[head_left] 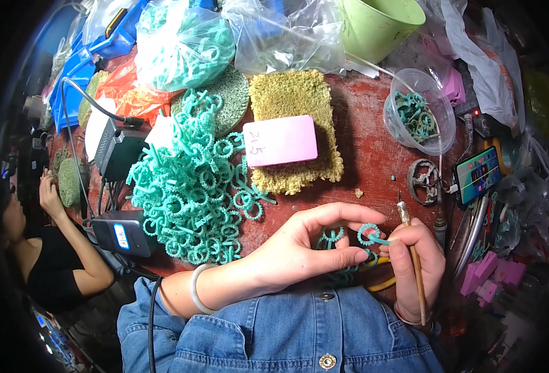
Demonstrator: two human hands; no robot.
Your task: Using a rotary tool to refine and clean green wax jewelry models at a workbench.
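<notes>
My left hand (309,245) is curled around several teal bumpy ring pieces (332,236), partly hidden by its fingers. My right hand (414,261) pinches a single teal ring with a short stem (369,233) just right of the left fingertips. It also grips an upright wooden-handled tool (420,286) with a metal tip. Above the left hand lies a large heap of similar teal pieces (181,193). A pink rectangular block (281,140) rests on a yellow-green spongy pad (293,90) beyond both hands.
Black boxes with cables (122,155), bags of teal pieces (184,53), a green bucket (380,25) and a plastic tub (439,143) surround the red worktop (361,161). A phone (476,174) and pink pieces (492,280) are at right. A co-worker (50,267) sits at left.
</notes>
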